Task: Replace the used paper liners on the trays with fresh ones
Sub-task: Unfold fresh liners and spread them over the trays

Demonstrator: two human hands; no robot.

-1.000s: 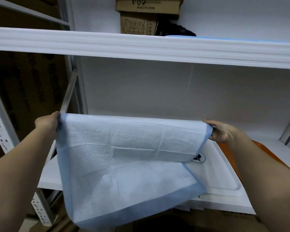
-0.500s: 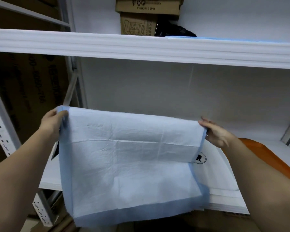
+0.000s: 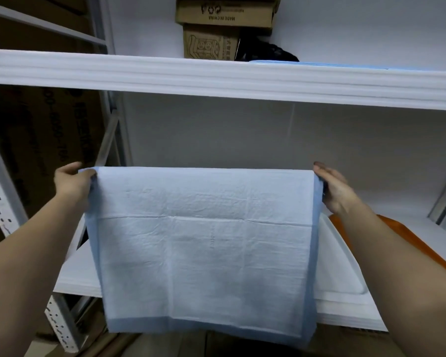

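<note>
Since a second ago both hands have spread wider, pulling the liner (image 3: 206,243) flat. Left hand (image 3: 71,182) fingers pinch its top left corner; right hand (image 3: 335,188) fingers clamp the right edge. It hangs before the white tray stack (image 3: 340,276), open shelf room behind.

White lower shelf (image 3: 410,228) carrying a white tray stack (image 3: 340,292), orange tray (image 3: 407,238) just beside it on the right. Upper shelf (image 3: 216,76) bearing stacked cardboard boxes (image 3: 216,29) and a blue sheet (image 3: 319,63).
</note>
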